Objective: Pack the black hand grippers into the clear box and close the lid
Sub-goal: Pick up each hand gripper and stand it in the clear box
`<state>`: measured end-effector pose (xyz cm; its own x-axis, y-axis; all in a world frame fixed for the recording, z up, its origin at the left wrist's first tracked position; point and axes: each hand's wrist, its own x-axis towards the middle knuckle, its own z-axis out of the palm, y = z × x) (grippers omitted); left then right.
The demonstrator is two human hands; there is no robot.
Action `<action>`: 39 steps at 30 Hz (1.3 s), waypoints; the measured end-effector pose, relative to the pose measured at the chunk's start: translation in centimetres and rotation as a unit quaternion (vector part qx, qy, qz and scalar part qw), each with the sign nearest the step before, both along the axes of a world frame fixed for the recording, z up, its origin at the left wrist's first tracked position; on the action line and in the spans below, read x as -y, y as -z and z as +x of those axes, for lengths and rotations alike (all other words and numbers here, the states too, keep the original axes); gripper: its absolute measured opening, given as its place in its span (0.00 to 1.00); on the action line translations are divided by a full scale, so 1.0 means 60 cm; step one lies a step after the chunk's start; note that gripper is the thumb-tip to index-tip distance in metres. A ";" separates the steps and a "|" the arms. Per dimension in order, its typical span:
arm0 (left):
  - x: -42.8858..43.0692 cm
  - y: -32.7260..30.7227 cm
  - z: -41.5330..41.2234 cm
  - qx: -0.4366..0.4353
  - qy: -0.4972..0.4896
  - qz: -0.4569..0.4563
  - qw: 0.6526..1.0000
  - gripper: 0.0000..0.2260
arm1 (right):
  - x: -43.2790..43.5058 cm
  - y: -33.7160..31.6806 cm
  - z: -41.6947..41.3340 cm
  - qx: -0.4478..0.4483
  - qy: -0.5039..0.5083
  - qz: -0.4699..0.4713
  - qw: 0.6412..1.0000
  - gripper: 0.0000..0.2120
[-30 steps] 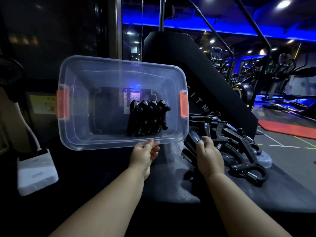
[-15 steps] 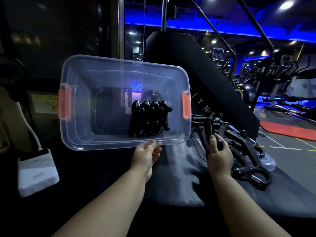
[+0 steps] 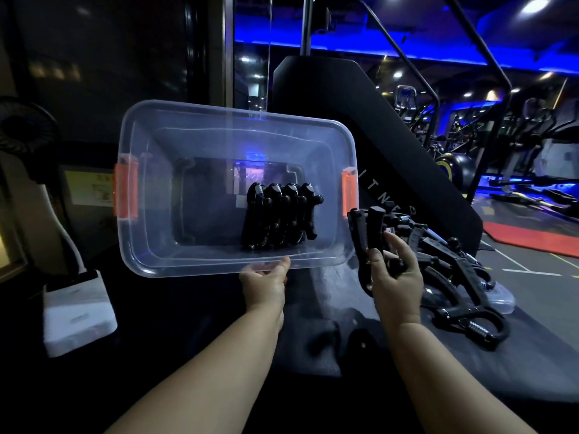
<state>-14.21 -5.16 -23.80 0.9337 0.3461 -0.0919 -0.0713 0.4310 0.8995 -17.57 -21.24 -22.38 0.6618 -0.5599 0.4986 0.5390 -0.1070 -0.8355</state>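
Observation:
A clear box [image 3: 163, 189] with orange side latches stands tilted toward me, its opening facing the camera. Several black hand grippers [image 3: 280, 216] sit side by side in a row inside it, right of centre. My left hand [image 3: 266, 285] grips the box's near rim from below. My right hand [image 3: 396, 277] holds one black hand gripper [image 3: 368, 233] upright, just right of the box's right latch. More black hand grippers [image 3: 463, 277] lie in a loose pile on the dark surface to the right, on top of the clear lid [image 3: 504, 300].
A white block [image 3: 78, 311] with a white cable lies at the left. A black slanted machine panel [image 3: 391, 145] rises behind the box. A small black fan [image 3: 28, 126] stands at far left. Gym machines and a red mat fill the right background.
My right hand has picked one hand gripper out of the pile, lifted it and brought it left toward the box. My left hand keeps the box tilted as before.

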 end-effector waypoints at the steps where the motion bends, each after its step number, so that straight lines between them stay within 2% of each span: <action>1: -0.001 0.000 -0.001 -0.006 -0.014 0.012 1.000 0.20 | -0.002 -0.002 -0.002 0.002 0.003 0.005 1.000 0.15; 7: -0.024 -0.007 -0.012 -0.004 -0.062 0.054 0.997 0.26 | -0.031 0.006 -0.003 -0.025 0.018 -0.019 0.999 0.15; 10: -0.046 -0.010 -0.009 -0.001 -0.079 0.065 0.995 0.27 | -0.049 -0.007 -0.001 -0.013 -0.009 0.017 1.000 0.16; 16: -0.085 -0.013 -0.007 0.013 -0.102 0.054 0.993 0.22 | -0.092 -0.049 0.001 0.025 -0.042 0.035 0.998 0.23; 19: -0.101 -0.009 -0.005 0.026 -0.099 0.049 0.994 0.19 | -0.107 -0.065 0.018 0.011 -0.044 -0.002 0.999 0.30; 25: -0.129 -0.007 -0.005 0.077 -0.098 0.051 0.991 0.11 | -0.143 -0.087 0.074 -0.080 -0.045 -0.142 0.986 0.40; 28: -0.137 -0.003 -0.005 0.097 -0.085 0.044 0.991 0.10 | -0.162 -0.091 0.104 -0.131 -0.040 -0.250 0.959 0.37; 32: -0.141 0.001 -0.006 0.084 -0.069 0.019 0.994 0.10 | -0.192 -0.091 0.140 -0.188 -0.051 -0.400 0.896 0.27; 35: -0.145 0.003 -0.005 0.088 -0.040 -0.007 0.995 0.08 | -0.210 -0.084 0.163 -0.234 -0.053 -0.457 0.857 0.28; 39: -0.148 0.008 -0.003 0.085 -0.040 -0.014 0.996 0.09 | -0.228 -0.090 0.183 -0.247 -0.037 -0.536 0.807 0.28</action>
